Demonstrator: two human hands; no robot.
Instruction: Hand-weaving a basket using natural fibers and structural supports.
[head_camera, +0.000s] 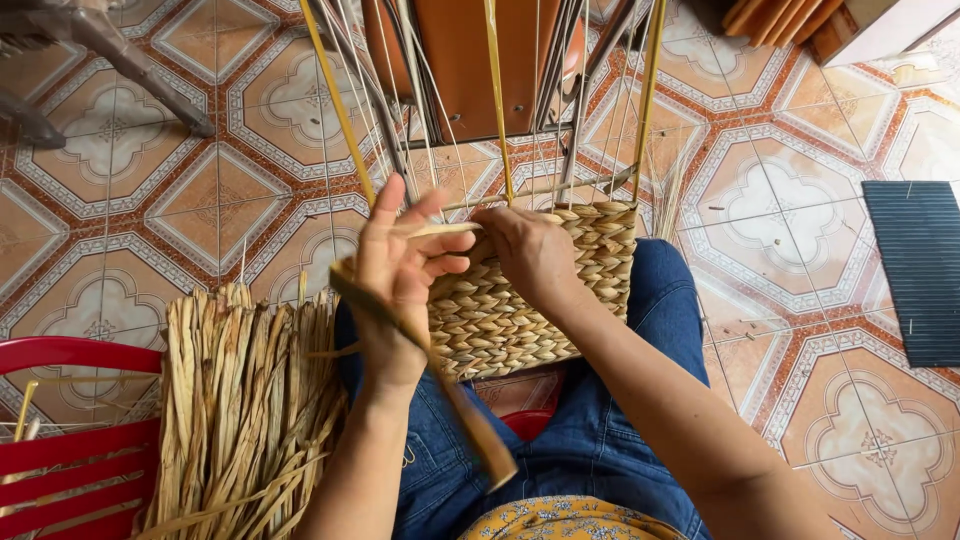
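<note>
At the lower left of the frame a red plastic chair shows beside a bundle of dried straw, the loose stock for weaving. Right of it, near the middle, the person's left hand is raised with its fingers spread and half open, the thumb and forefinger pinching a flat dried strand that trails down across the wrist toward the lap. Just right of that, the woven basket rests on the person's jeans. Its wall is braided in several finished rows, while bare upright stakes rise well above the rim, so a good part of the height seems left to weave. The right hand lies on the rim, fingers curled and pressed together on the top row. At the far right a dark ribbed mat lies on the tiled floor.
</note>
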